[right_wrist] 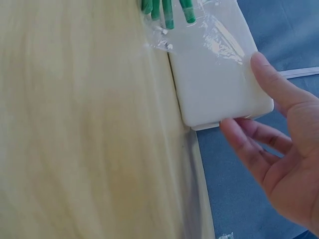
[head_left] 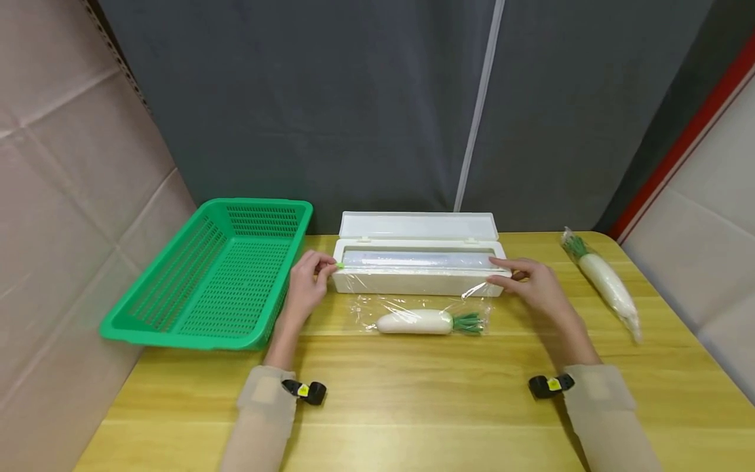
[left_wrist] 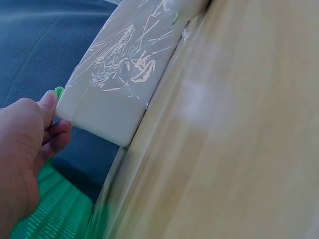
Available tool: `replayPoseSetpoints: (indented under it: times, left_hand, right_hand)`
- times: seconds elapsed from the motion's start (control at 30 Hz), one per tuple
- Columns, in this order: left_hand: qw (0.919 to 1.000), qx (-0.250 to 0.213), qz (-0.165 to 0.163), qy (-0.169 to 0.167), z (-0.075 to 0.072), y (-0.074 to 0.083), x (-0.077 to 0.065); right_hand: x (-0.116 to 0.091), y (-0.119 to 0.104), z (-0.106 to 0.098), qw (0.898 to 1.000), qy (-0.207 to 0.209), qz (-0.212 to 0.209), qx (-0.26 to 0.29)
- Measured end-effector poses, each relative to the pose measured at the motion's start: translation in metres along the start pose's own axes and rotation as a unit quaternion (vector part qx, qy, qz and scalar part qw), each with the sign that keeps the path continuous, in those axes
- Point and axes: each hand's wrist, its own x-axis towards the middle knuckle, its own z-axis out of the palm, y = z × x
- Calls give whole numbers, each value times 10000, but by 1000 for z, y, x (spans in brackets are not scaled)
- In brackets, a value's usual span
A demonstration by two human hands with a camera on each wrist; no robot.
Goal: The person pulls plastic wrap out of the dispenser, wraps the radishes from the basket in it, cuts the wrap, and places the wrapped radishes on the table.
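A white cling film dispenser [head_left: 413,283] stands on the table with its lid raised and a roll of film [head_left: 419,259] inside. Clear film hangs from its front over a white radish [head_left: 415,322] with green stem stubs, which lies just before it. At the dispenser's left end, my left hand [head_left: 306,282] pinches a small green slider [left_wrist: 59,91] between thumb and fingertips. My right hand [head_left: 533,283] holds the opposite end, thumb on the front edge and fingers against the end face [right_wrist: 224,112]. The right wrist view shows the green stubs [right_wrist: 167,12] beside the film.
On the left stands a green perforated basket [head_left: 259,339]. A second radish [head_left: 607,282], wrapped in clear film, lies near the table's right edge. Behind the wooden table [head_left: 425,393] hangs a dark grey curtain [head_left: 324,118].
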Motion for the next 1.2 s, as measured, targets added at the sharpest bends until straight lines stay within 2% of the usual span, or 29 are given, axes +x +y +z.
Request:
replayPoseSetpoints:
  times: [0.27,0.47,0.63,0.87,1.0,1.2]
  left_hand:
    - [9994,-192,-277,-125,0,5,-2]
    - [9986,-437,-284,-94,0,8,-2]
    - [9983,-529,-233,-103,-1,12,0]
    - [9995,-280,92,-104,0,18,3]
    - [9993,-181,255,-203,3,21,5]
    - [9992,-40,126,-383,5,22,4]
  right_hand:
    - [-1,-6,-1,9999,-64,-5,-156]
    - [-2,-9,-3,9994,-139,90,-299]
    - [-2,-12,-3,9997,-48,-13,-256]
    - [-2,-14,0,9995,222,-167,-126]
    - [-1,-14,3,9985,370,-391,-84]
    - [-1,-13,5,9972,465,-579,103]
